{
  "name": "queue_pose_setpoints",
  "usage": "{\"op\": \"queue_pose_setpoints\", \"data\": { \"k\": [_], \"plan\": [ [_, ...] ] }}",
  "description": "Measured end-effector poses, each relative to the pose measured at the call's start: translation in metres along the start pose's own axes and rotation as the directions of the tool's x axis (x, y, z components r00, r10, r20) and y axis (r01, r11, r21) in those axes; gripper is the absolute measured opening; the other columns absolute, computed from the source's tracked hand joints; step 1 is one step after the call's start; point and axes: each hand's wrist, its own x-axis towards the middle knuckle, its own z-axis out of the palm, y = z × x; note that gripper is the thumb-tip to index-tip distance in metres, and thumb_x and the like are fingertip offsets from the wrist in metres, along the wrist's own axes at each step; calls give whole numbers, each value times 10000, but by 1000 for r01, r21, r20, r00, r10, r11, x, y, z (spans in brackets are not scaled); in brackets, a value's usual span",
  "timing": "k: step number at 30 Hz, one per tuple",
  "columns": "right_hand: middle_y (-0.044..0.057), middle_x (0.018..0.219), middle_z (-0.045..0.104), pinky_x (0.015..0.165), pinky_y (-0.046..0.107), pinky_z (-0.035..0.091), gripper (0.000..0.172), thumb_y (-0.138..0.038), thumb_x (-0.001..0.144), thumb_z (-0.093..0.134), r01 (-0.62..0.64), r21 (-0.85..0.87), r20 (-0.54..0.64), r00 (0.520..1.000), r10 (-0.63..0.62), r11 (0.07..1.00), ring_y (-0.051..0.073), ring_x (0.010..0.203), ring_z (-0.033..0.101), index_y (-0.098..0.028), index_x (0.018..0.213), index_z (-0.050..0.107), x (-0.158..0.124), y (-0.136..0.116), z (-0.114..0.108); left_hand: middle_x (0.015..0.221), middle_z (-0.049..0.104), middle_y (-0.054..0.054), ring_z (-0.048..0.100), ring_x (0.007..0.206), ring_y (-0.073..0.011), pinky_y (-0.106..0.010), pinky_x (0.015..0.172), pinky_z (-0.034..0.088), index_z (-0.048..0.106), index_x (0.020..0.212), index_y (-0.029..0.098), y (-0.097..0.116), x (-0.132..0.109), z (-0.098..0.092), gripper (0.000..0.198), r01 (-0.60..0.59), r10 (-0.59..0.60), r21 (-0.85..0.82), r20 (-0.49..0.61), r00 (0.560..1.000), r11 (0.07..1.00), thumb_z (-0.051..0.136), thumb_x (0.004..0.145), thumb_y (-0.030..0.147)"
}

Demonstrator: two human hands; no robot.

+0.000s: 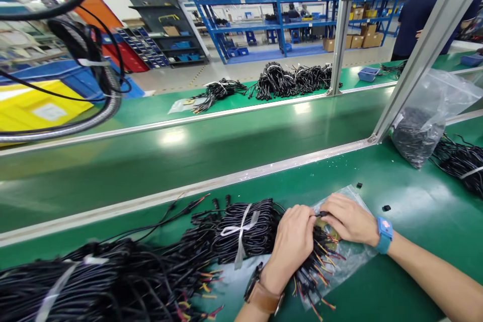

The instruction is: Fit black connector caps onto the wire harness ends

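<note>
Working at the desk's (415, 196) near edge, right of middle. Left hand (292, 244) laid over the cable bundle (249, 226), grip pinched shut on one lead of it. Right hand (349, 219) meeting it from the right, grip nearly closed too, thumb and forefinger on a small black end piece (320, 214) of that lead. Cannot tell which hand takes the load. Bundle lying flat on the desk, partly over a clear plastic bag (350, 261), tied midway with a white strap (241, 234). Long axis roughly left to right along the near edge, dropping toward the near-right. Black connector ends (215, 205) pointing at the far edge and the conveyor (188, 156); stripped coloured wire ends (320, 261) fanning toward the near-right corner. Risks, as judged:
- Snagging neighbouring leads when tugging one, packed tight as they are under the left palm.
- Bending or fraying the bare tips if dragged across the bag.
- Dropping the end piece, easy to lose among the loose black caps (386, 208) lying on the desk to the right.
- Bag skating under the hands, looking slick.
- Tangling with the bigger cable pile (94, 282) just beside, at the near-left.
</note>
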Motion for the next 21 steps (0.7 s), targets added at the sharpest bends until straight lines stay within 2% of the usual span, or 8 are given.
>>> {"op": "queue_pose_setpoints", "data": {
  "k": [7, 14, 21],
  "plan": [
    [70, 877, 617, 746, 350, 452, 170, -265, 1043, 445, -25, 49, 5, 1000, 25, 998, 224, 820, 550, -185, 1026, 593, -3, 1, 8, 743, 608, 12, 568, 693, -169, -325, 701, 361, 516, 816, 223, 0, -3, 5, 229, 82, -83, 41, 43, 996, 996, 396, 1007, 185],
    [59, 859, 606, 735, 337, 442, 194, -271, 1053, 424, -29, 128, -17, 999, 32, 991, 211, 803, 550, -191, 985, 588, -3, 1, 16, 729, 624, 12, 576, 668, -169, -319, 670, 339, 513, 802, 229, 0, -3, 7, 227, 97, -98, 27, 26, 995, 995, 404, 994, 178],
    [61, 819, 591, 712, 344, 443, 241, -263, 1051, 392, -5, 123, -36, 999, 9, 992, 212, 767, 528, -191, 911, 574, 1, -4, 21, 692, 615, 18, 564, 622, -169, -322, 642, 327, 507, 776, 227, 1, -3, 9, 211, 99, -100, 53, 14, 995, 994, 439, 961, 151]
  ]
}}
